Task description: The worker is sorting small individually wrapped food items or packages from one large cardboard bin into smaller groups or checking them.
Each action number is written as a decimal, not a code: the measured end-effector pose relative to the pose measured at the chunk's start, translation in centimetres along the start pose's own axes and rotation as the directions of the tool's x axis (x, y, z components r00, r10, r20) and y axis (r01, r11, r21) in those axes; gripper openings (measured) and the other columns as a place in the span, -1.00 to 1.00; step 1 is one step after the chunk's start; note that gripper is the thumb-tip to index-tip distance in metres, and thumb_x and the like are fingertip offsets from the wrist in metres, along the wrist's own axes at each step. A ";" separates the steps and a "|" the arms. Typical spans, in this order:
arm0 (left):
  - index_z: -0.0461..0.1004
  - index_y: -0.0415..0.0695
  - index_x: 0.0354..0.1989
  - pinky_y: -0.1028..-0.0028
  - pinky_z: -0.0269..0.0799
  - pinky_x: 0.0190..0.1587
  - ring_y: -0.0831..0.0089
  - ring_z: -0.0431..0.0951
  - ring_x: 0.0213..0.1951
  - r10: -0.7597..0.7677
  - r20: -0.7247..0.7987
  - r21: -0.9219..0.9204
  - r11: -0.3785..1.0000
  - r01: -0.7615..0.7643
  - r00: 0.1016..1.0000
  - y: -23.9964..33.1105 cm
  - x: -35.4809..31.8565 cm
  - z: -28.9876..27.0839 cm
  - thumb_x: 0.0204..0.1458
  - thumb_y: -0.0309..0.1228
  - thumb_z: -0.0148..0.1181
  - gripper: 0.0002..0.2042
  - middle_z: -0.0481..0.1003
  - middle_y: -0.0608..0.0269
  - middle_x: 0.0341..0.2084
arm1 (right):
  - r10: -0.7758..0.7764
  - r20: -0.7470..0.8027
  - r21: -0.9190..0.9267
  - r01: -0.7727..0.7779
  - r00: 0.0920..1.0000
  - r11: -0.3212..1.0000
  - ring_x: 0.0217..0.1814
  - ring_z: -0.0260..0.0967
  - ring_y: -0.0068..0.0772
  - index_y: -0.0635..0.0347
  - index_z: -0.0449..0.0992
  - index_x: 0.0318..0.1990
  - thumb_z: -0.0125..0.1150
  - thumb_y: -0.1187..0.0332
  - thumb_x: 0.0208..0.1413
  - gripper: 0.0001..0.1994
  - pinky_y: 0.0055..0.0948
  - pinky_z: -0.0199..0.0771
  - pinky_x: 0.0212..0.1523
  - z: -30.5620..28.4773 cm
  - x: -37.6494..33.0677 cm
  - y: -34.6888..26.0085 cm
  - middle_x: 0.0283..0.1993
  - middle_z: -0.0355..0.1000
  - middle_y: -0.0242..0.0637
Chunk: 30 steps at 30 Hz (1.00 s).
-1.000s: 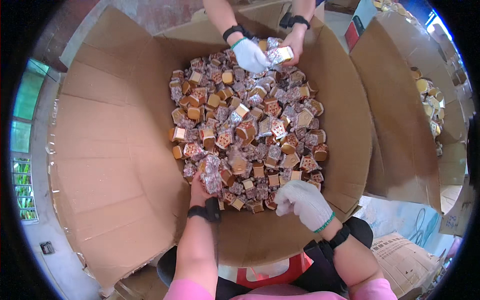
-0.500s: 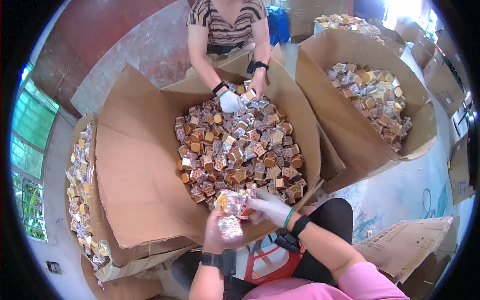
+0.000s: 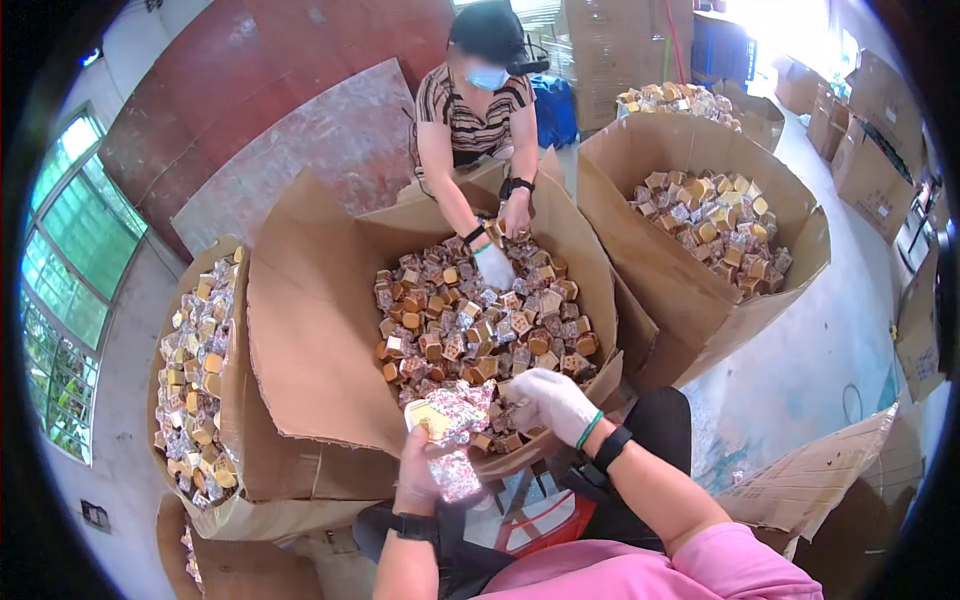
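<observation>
Close to the front of a big cardboard bin (image 3: 320, 330), my left hand (image 3: 416, 478) is closed around several film-wrapped pieces (image 3: 455, 412) speckled pink and white, one with a yellowish face. My right hand (image 3: 555, 402), in a white glove, is at the bin's front rim, just right of those pieces. Its fingers curl downward; whatever is in them is hidden. Inside the bin lies a heap of small house-shaped wrapped pieces (image 3: 470, 320) in brown, gold and white. Across from me, a co-worker's gloved hand (image 3: 493, 268) reaches into the same heap.
Another bin (image 3: 690, 325) of similar pieces stands at right, and a long box (image 3: 235, 420) of them at left. A red plastic stool (image 3: 545, 525) is between my knees. Flattened cardboard (image 3: 810, 470) leans at lower right; a co-worker (image 3: 480, 120) faces me.
My right hand has moved off the pieces in my left hand, slightly up and right. The co-worker's gloved hand has gone lower into the heap. My view has tilted upward.
</observation>
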State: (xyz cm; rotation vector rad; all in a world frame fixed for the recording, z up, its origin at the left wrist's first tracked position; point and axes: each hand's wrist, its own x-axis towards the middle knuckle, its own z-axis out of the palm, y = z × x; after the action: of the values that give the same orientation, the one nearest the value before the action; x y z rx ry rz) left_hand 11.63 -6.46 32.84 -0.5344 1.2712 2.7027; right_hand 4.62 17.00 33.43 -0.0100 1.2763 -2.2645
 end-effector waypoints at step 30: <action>0.32 -0.21 0.13 0.36 0.55 -0.47 0.26 0.57 -0.40 -0.144 0.142 -0.176 0.970 0.169 0.979 0.3 -1.1 0.1 0.16 0.11 -0.07 -0.39 0.53 0.00 -0.18 | -0.090 0.216 0.084 0.073 0.972 0.994 -0.34 0.43 -0.42 0.25 0.45 -0.24 0.22 0.38 0.08 -0.84 -0.37 0.50 -0.29 2.3 -0.4 -2.8 -0.35 0.42 -0.33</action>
State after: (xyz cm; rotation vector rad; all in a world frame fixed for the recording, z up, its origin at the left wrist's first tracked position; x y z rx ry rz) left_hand 12.53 -6.48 33.48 -0.4498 0.9088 2.6882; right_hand 4.31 16.49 37.04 -0.2824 1.0922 -2.3051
